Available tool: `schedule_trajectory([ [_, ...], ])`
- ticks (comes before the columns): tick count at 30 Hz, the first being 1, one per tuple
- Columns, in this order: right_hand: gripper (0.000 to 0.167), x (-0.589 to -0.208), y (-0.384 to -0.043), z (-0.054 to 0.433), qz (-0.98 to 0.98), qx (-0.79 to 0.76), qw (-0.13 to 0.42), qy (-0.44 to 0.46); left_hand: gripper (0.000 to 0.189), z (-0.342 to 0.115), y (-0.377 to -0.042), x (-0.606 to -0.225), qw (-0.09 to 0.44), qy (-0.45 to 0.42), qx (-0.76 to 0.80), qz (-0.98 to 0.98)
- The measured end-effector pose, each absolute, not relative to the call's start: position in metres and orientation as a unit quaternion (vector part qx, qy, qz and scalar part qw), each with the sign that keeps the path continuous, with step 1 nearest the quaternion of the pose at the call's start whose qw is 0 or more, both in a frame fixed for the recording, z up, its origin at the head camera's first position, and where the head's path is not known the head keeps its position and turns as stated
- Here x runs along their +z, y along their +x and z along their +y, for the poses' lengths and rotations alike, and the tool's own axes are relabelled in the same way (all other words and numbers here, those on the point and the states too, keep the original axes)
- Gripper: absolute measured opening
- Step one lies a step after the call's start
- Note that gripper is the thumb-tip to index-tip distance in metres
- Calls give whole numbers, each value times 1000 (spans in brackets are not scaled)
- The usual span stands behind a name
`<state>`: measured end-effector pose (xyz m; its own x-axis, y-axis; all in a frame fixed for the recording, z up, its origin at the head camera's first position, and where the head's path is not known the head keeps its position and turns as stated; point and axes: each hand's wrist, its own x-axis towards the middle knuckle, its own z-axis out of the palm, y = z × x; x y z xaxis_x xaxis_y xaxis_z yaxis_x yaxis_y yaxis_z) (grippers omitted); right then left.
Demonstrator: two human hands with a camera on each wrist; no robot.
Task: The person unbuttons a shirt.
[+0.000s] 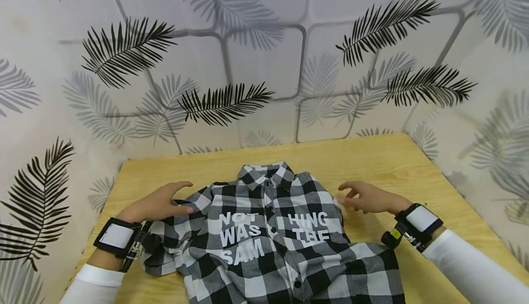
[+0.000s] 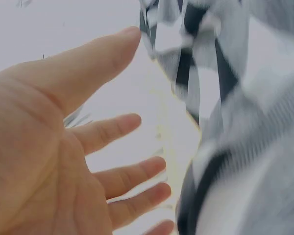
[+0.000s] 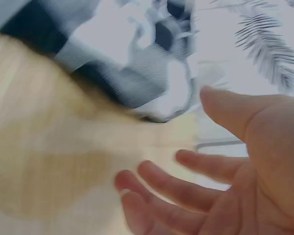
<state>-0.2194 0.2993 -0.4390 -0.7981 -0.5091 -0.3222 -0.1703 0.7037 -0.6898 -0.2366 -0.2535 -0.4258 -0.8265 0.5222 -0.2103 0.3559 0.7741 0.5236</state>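
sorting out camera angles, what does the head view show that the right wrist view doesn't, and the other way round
Only the head view: the left hand, two wristbands and readable white lettering.
Only the right wrist view: the palm of the right hand up close.
Both: that hand, part of the checked shirt, the table and the leaf-patterned wall.

White slvs [image 1: 475,267], blk wrist units [image 1: 136,233] w/ white rect. panels [image 1: 117,235], yel-grn mark [image 1: 395,233] on R one
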Motion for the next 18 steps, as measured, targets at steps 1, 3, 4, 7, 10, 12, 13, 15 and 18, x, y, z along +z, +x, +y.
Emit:
schedule_trajectory([
  [1,58,-444,-220,300,881,-339,272,-187,81,-258,-235,-425,180,225,227,930],
  [3,49,-452,-220,299,860,-356,304,-202,78,-267,-232,-426,191,211,202,937],
  [4,41,-455,-220,298,849,-366,314,-217,74,-271,-231,-427,196,206,191,939],
  [7,18,-460,-222,295,824,-392,303,-275,54,-279,-231,-431,192,206,182,942],
  [10,11,-455,-225,295,833,-405,244,-286,39,-282,-235,-435,142,202,195,949],
  [12,11,-450,-228,296,856,-399,194,-263,36,-281,-239,-436,95,188,205,956],
  [13,12,-448,-228,297,869,-393,169,-248,36,-280,-240,-436,74,177,208,959],
  [15,17,-444,-228,297,894,-371,126,-218,41,-277,-241,-435,40,161,216,962],
  [18,29,-438,-222,294,925,-321,71,-192,45,-267,-237,-432,-21,153,235,960],
])
